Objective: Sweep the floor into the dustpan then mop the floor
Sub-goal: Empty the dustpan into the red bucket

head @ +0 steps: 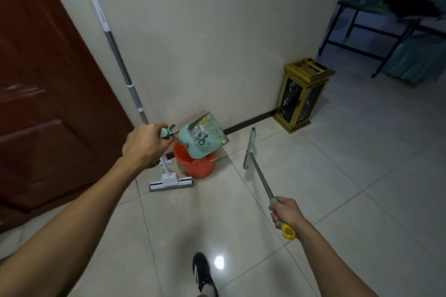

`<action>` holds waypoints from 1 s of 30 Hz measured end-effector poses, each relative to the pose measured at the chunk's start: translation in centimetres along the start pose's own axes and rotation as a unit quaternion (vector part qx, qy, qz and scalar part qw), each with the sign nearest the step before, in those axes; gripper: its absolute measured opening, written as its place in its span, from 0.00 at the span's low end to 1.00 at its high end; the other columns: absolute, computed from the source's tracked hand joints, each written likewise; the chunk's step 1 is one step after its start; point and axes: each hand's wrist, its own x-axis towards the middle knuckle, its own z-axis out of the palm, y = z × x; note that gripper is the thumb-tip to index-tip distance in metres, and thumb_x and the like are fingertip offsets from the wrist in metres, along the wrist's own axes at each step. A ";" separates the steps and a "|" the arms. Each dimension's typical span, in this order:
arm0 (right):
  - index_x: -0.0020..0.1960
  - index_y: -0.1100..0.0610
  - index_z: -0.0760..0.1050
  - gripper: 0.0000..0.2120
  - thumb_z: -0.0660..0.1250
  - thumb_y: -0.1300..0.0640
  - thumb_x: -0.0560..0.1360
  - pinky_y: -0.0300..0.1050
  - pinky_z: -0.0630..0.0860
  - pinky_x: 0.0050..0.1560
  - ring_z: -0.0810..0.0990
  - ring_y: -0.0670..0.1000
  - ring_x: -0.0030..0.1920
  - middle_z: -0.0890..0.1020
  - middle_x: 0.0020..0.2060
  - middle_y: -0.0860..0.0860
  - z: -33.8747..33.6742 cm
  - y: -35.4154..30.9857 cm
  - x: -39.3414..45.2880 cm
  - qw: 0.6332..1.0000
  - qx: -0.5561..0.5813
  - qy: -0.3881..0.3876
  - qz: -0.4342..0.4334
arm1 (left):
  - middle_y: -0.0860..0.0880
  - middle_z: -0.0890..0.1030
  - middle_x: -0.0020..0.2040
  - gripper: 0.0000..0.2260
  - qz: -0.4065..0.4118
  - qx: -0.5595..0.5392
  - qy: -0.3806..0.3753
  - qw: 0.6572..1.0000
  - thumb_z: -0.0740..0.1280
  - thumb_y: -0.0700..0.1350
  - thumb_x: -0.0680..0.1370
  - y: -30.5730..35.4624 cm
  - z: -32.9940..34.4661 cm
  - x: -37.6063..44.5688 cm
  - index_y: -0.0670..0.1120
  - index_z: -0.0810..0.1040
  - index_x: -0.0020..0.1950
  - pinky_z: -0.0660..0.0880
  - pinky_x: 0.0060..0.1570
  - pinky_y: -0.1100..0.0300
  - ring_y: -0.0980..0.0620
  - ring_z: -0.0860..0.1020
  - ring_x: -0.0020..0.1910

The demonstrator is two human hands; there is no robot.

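Now sweeping looks done; left hand (144, 144) fingers curled round dustpan (205, 136) handle, pan just beyond them, tilted over the red bucket (195, 164); right hand (286, 212) gripping broom (255, 164), shaft running forward; mop (115, 55) nearest left, leaning against the wall.

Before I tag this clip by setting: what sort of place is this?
Probably an indoor hallway or lobby: glossy tiled floor, a wooden door, and a gold-trimmed standing bin at the wall corner.

One camera, up on the person's head

It looks forward and down at the tiled floor (337, 176), close over both arms, and faces the wall (205, 43) just ahead.
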 end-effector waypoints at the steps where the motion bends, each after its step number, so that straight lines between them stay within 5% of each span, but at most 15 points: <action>1: 0.47 0.65 0.75 0.05 0.61 0.71 0.75 0.38 0.65 0.24 0.66 0.51 0.23 0.70 0.25 0.56 0.6 -0.7 0.5 1.000 0.000 -0.003 -0.001 | 0.48 0.84 0.41 0.11 0.003 0.011 -0.003 1.000 0.66 0.59 0.76 -0.5 0.2 0.8 0.56 0.82 0.52 0.81 0.39 0.50 0.41 0.82 0.40; 16: 0.45 0.66 0.75 0.04 0.62 0.71 0.75 0.38 0.66 0.23 0.66 0.51 0.21 0.71 0.23 0.56 9.6 -10.9 9.9 0.999 -0.029 -0.023 0.018 | 0.46 0.84 0.51 0.13 0.103 0.183 -0.106 0.972 0.63 0.55 0.79 -5.4 4.2 11.4 0.54 0.79 0.61 0.78 0.42 0.52 0.41 0.83 0.47; 24: 0.47 0.68 0.75 0.04 0.61 0.71 0.75 0.38 0.66 0.22 0.66 0.51 0.21 0.70 0.23 0.56 10.2 -13.3 13.7 0.998 -0.041 -0.052 0.022 | 0.43 0.83 0.52 0.12 0.176 0.257 -0.196 0.930 0.61 0.45 0.79 -0.8 8.2 11.3 0.48 0.78 0.61 0.73 0.40 0.54 0.38 0.82 0.50; 30: 0.46 0.68 0.75 0.04 0.62 0.71 0.75 0.37 0.66 0.22 0.66 0.51 0.20 0.70 0.23 0.56 7.6 -14.0 15.8 0.994 -0.061 -0.087 0.026 | 0.45 0.85 0.49 0.09 0.192 0.291 -0.237 0.907 0.64 0.43 0.79 4.1 10.6 10.2 0.47 0.80 0.56 0.79 0.43 0.51 0.40 0.84 0.50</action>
